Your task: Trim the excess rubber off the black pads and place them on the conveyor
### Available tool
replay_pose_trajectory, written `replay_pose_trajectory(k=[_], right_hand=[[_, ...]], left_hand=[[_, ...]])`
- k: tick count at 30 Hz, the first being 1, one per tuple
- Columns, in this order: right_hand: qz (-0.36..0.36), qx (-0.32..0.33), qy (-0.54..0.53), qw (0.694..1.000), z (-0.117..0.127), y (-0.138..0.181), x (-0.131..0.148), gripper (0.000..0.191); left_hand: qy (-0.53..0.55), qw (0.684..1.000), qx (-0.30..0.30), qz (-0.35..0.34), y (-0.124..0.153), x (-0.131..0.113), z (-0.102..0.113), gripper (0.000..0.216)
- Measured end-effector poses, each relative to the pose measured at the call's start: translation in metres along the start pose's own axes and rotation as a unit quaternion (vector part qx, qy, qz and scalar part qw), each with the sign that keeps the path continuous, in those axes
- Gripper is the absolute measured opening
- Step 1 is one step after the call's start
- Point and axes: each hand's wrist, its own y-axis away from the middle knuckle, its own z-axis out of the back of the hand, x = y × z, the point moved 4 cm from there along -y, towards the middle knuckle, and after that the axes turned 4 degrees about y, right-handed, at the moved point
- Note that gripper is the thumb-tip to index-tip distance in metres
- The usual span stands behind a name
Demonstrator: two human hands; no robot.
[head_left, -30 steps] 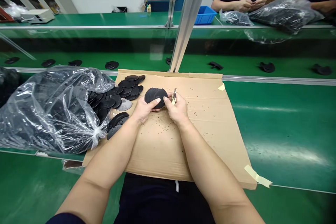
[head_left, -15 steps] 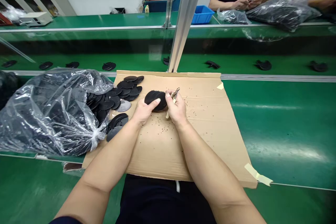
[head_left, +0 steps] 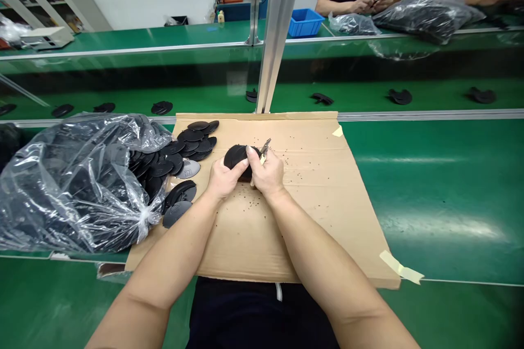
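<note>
Head view: clamps black round discs [head_left: 233, 157] with left hand [head_left: 222, 179] and right hand [head_left: 268, 174]; grips metal, cream-handled pliers [head_left: 266, 146] right-handed, tip towards one o'clock.

Count one pair of pliers [head_left: 265, 148], eight parts [head_left: 162, 108] in a row

Bare arms [head_left: 180, 245], bare fingers [head_left: 241, 166], dark clothing [head_left: 262, 322]
It looks navy, almost black, with one short, narrow white strip [head_left: 279, 292] showing near its top edge.

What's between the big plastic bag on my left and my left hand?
The head view shows loose, overlapping black discs on the cardboard between the bag and your left hand.
</note>
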Motion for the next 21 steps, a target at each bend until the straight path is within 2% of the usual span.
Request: replay_pose_trajectory(k=[5,8,10,12,15,17,21], right_hand=[[0.002,-0.015,-0.028,1.000,0.002,0.000,0.004,0.045],[0.002,-0.014,-0.040,0.999,0.000,0.000,0.004,0.044],[-0.006,-0.005,-0.077,0.997,-0.003,-0.001,0.000,0.040],[-0.025,0.014,-0.158,0.987,-0.006,-0.002,-0.007,0.036],[-0.025,0.072,-0.252,0.965,-0.010,-0.003,-0.014,0.030],[0.011,0.107,-0.239,0.965,-0.008,-0.003,-0.012,0.023],[0.110,0.120,-0.164,0.973,-0.002,0.001,0.002,0.015]], left_hand=[[0.027,1.000,-0.014,0.003,0.001,0.002,-0.001,0.039],[0.089,0.996,-0.009,0.023,0.000,0.000,-0.004,0.036],[0.161,0.985,-0.007,0.066,-0.002,0.001,-0.005,0.037],[0.224,0.964,-0.010,0.140,-0.006,0.003,-0.003,0.038],[0.272,0.925,-0.031,0.263,-0.009,0.006,0.003,0.022],[0.295,0.900,-0.040,0.318,-0.009,0.006,0.005,0.010],[0.335,0.871,-0.031,0.357,-0.007,0.003,0.004,0.021]])
